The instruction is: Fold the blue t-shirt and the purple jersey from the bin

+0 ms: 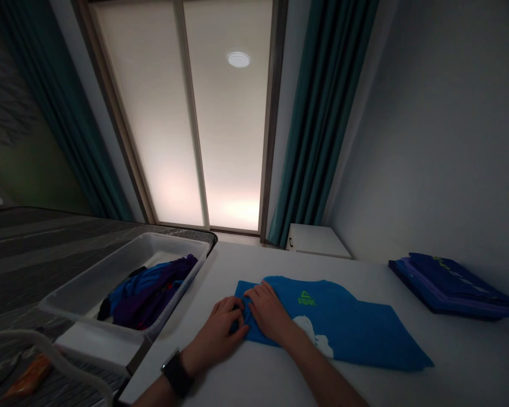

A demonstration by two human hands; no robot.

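A blue T-shirt (356, 322) with a green logo and a white print lies partly folded on the white table (449, 362). Both hands rest on its left end. My left hand (220, 330), with a dark watch on the wrist, has its fingers curled round a fold of the cloth. My right hand (269, 311) lies just beside it, its fingers pressed on the same fold and pinching it.
A white plastic bin (89, 282) with blue and purple clothes stands left of the table. A stack of folded dark blue clothes (449, 282) lies at the far right. A small white cabinet (314, 240), teal curtains and a window are behind.
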